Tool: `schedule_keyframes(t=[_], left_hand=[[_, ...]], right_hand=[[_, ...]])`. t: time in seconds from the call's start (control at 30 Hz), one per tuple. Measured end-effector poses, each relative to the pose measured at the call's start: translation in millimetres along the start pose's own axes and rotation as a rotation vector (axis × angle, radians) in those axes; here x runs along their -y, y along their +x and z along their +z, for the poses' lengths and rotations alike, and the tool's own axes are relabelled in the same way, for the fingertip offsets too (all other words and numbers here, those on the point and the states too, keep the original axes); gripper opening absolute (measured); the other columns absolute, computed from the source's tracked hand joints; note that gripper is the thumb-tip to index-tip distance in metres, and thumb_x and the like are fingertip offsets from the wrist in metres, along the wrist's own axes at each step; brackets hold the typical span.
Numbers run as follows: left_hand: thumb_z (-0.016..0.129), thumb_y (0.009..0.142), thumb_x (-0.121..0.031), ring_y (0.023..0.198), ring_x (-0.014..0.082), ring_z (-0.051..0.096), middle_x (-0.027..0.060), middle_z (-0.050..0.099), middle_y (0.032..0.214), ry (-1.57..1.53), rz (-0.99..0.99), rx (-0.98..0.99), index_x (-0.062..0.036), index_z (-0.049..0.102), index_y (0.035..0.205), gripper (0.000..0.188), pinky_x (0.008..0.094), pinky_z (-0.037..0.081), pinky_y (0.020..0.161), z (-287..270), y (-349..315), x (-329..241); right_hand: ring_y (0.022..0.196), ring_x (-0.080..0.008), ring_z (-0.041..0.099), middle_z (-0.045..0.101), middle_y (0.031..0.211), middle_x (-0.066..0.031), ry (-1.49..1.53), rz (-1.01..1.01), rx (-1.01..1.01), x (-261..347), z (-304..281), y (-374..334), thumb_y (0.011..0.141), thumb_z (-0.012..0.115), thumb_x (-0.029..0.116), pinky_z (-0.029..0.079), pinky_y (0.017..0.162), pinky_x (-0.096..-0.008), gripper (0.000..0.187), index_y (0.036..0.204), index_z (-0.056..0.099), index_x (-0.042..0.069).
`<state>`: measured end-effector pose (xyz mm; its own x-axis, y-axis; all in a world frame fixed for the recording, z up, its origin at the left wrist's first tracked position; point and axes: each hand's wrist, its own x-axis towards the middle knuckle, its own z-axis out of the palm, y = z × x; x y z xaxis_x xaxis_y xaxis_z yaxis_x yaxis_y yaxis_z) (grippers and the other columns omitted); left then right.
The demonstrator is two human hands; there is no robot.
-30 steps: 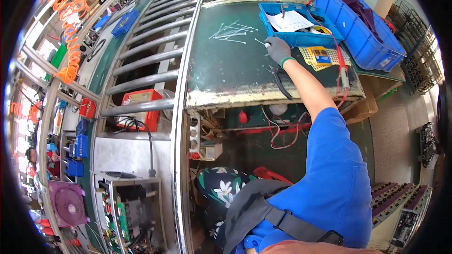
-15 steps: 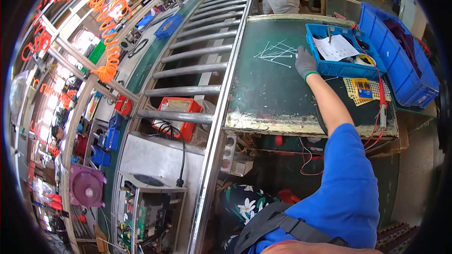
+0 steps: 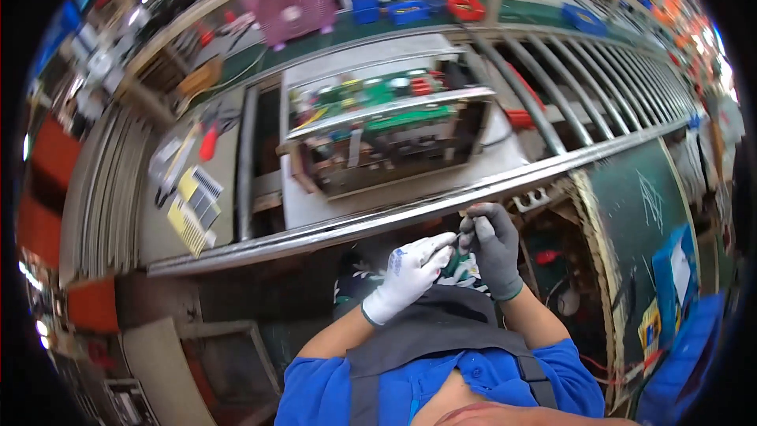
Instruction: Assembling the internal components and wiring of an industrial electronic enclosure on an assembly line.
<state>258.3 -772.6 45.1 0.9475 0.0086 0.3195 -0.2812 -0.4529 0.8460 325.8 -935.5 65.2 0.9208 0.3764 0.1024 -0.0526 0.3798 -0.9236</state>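
Note:
In front of my chest, my left hand [image 3: 408, 274] in a white glove and my right hand [image 3: 494, 251] in a grey glove meet at the fingertips. Both are closed in a pinch. Whatever they hold is too small and blurred to name. Beyond them, an open metal case with green circuit boards [image 3: 410, 117] rests on a pale board [image 3: 503, 150] over the roller conveyor. Thin white cable ties [image 3: 650, 201] lie on the green-topped table [image 3: 623, 181] to my right, away from both hands.
The conveyor's metal rail [image 3: 347, 229] runs across just past my hands, with bare rollers [image 3: 544, 102] to the right. Blue bins [image 3: 670, 276] stand on the right. A purple fan [image 3: 290, 8] is at the back. Red-handled tools [image 3: 209, 142] lie at left.
My view has swung left from the table to the conveyor. My right hand has come back from beside the cable ties to my chest, and my left hand has come into view.

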Motion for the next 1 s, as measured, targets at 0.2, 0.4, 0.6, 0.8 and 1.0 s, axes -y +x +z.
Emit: schedule_keyframes(t=[0.2, 0.4, 0.6, 0.8, 1.0], left_hand=[[0.058, 0.097, -0.01, 0.052, 0.0, 0.045, 0.0027, 0.07, 0.079, -0.457, -0.495, -0.457, -0.0026, 0.069, 0.114, 0.022, 0.0181, 0.036, 0.047, -82, -64, 25], [0.062, 0.097, -0.017, 0.051, 0.0005, 0.044, 0.0019, 0.067, 0.073, -0.52, -0.476, -0.474, -0.0027, 0.067, 0.112, 0.022, 0.0171, 0.033, 0.045, -134, 15, 29], [0.062, 0.097, -0.016, 0.05, 0.0004, 0.041, 0.0036, 0.065, 0.073, -0.587, -0.444, -0.563, -0.0007, 0.064, 0.114, 0.023, 0.0171, 0.031, 0.044, -130, 32, 32], [0.06, 0.099, -0.017, 0.047, 0.0043, 0.049, 0.0072, 0.069, 0.076, -0.61, -0.362, -0.641, 0.0001, 0.065, 0.111, 0.021, 0.0193, 0.036, 0.043, -125, 47, 36], [0.059, 0.099, -0.017, 0.047, 0.0041, 0.049, 0.0071, 0.069, 0.075, -0.576, -0.31, -0.695, 0.0003, 0.063, 0.105, 0.019, 0.0191, 0.037, 0.043, -116, 71, 51]], right_hand=[[0.091, -0.0202, 0.065, 0.066, 0.103, -0.0105, -0.578, -0.583, 0.194, -5, 80, 80, 0.095, 0.055, 0.005, 0.053, 0.079, -0.0324, 0.019, 0.112, 0.062, 0.001], [0.095, -0.021, 0.066, 0.069, 0.103, -0.0134, -1.06, -0.568, 0.474, 47, 162, 191, 0.092, 0.06, 0.016, 0.051, 0.087, -0.0331, 0.026, 0.113, 0.067, 0.003], [0.095, -0.0243, 0.065, 0.068, 0.098, -0.0125, -1.09, -0.273, 0.767, 38, 175, 211, 0.086, 0.066, 0.019, 0.05, 0.086, -0.0364, 0.021, 0.102, 0.065, 0.005], [0.089, -0.037, 0.063, 0.068, 0.091, -0.0131, -1.316, -0.785, 0.652, 40, 180, 194, 0.089, 0.064, 0.022, 0.05, 0.078, -0.0437, 0.017, 0.095, 0.063, 0.006], [0.088, -0.0222, 0.067, 0.071, 0.096, -0.0125, -1.109, -0.241, 0.676, 42, 178, 208, 0.088, 0.065, 0.022, 0.051, 0.084, -0.0336, 0.028, 0.107, 0.069, 0.002]])
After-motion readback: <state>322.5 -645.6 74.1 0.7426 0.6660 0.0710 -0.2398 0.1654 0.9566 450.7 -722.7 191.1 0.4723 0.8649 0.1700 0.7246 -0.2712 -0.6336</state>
